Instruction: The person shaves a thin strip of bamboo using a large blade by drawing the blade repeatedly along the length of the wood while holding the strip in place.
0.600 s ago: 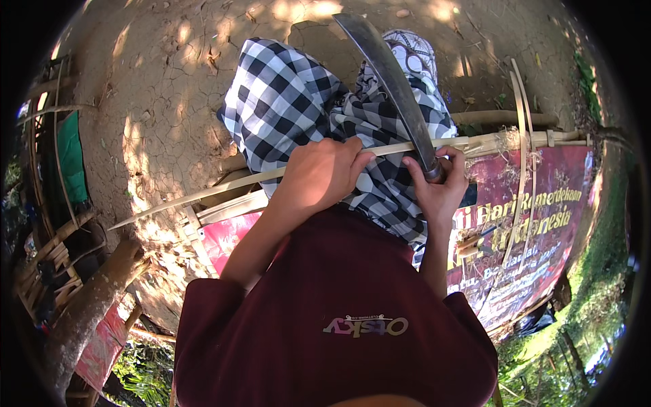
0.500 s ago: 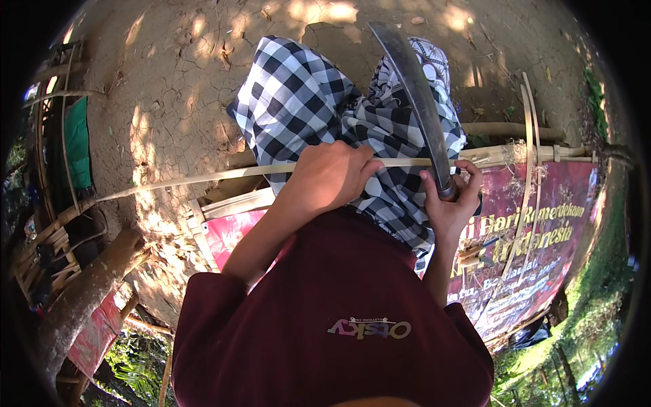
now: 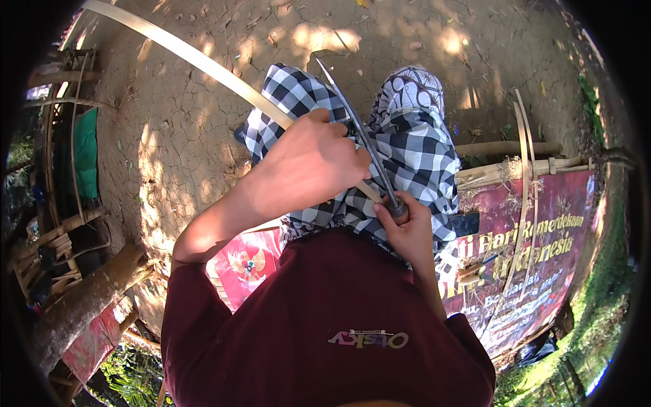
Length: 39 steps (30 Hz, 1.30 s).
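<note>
My left hand is closed around a long, pale bamboo strip. From there the strip arcs up to the far left, and its short near end reaches my right thumb. My right hand grips a machete by its dark handle, low over my lap. The machete's curved blade points away and slightly left, seen nearly edge-on. It passes close to the knuckles of my left hand; whether it touches the strip is hidden. A black-and-white checked cloth covers my legs beneath both hands.
A bench with a red printed banner extends to my right, with two thin strips lying across it. Cracked dry soil spreads ahead. Toward the left are a thick log, stacked wood pieces and a green sheet.
The bamboo strip has swung from nearly level at the left to slanting up toward the far left. Both hands have shifted; the machete has come left and nearer, its blade turned edge-on.
</note>
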Tool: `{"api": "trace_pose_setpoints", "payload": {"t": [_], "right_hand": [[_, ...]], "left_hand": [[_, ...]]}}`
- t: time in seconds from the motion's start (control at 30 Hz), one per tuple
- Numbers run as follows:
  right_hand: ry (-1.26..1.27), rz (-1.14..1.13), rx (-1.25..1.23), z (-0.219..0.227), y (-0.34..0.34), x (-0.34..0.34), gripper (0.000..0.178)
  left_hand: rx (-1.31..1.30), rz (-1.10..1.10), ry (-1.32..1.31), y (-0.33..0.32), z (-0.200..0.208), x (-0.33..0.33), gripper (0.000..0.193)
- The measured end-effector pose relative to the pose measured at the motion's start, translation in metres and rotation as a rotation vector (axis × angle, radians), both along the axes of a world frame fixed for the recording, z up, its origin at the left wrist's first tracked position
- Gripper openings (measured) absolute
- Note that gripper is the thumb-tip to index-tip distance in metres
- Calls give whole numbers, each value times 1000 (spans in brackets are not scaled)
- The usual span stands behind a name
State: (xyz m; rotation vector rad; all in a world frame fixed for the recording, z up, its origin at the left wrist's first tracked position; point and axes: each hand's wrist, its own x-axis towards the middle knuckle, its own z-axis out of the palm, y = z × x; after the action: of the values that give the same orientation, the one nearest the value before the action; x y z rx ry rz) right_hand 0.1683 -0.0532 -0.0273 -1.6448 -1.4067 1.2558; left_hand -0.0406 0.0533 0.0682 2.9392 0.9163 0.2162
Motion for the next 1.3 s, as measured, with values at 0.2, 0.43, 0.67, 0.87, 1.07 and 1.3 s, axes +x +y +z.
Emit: {"api": "trace_pose_setpoints", "payload": {"t": [0.2, 0.43, 0.67, 0.87, 1.07, 1.3], "right_hand": [[295, -102, -21, 3, 4, -8, 16], [361, -178, -5, 8, 16, -15, 15], [417, -105, -50, 3, 10, -28, 15], [441, -84, -29, -4, -4, -32, 15], [599, -170, -10, -2, -3, -33, 15], [335, 8, 237, -7, 4, 9, 40]], "left_hand": [[807, 112, -707, 36, 37, -49, 14], [-419, 415, -1504, 20, -9, -24, 30], [-861, 413, -1621, -17, -44, 32, 25], [-1082, 465, -1912, -59, -67, 66, 21], [-784, 646, -1886, -61, -73, 73, 34], [-1149, 686, -1633, -44, -61, 37, 40]]}}
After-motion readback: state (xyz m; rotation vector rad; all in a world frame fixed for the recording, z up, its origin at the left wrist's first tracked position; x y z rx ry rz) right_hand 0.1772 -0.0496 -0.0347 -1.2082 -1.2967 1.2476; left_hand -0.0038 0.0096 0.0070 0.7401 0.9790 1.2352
